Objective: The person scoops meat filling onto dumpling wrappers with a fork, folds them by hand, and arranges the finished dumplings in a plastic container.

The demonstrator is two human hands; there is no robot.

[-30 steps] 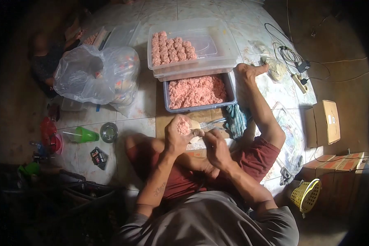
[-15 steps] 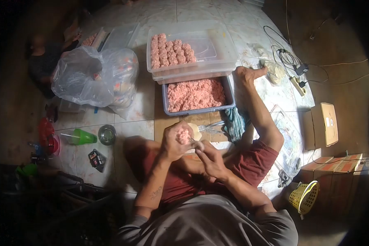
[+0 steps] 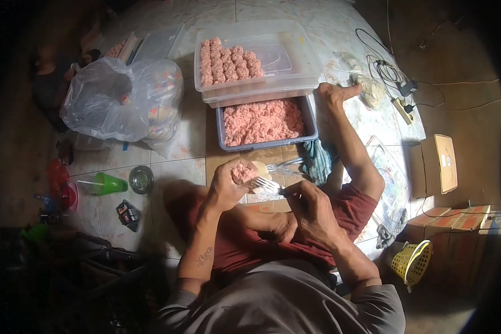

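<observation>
In my left hand [image 3: 224,186] lies a lump of pink minced meat [image 3: 242,173], with the fingers curled round it. My right hand [image 3: 315,210] grips a metal fork [image 3: 269,185] by its handle, the tines touching or very near the lump's right side. Just behind the lump shows a pale, round, flat piece [image 3: 259,168], partly covered by my left hand. More forks [image 3: 286,165] lie on the cardboard beyond. Farther forward stands a dark blue-grey tub [image 3: 221,131] of loose minced meat [image 3: 264,122]. Over its back edge sits a clear plastic box [image 3: 289,61] holding rows of meat lumps [image 3: 228,62].
To the left are a big clear plastic bag [image 3: 103,106], a green cup [image 3: 110,183], a metal bowl [image 3: 141,180] and a small dark box [image 3: 128,215]. A striped cloth [image 3: 317,164] lies beside the tub. Cables, cartons [image 3: 451,222] and a yellow basket [image 3: 411,263] stand right. Another person sits far left.
My right hand has drawn back to the right and turned, so the fork's tines now show beside the meat. The left hand has shifted slightly left, still holding the lump.
</observation>
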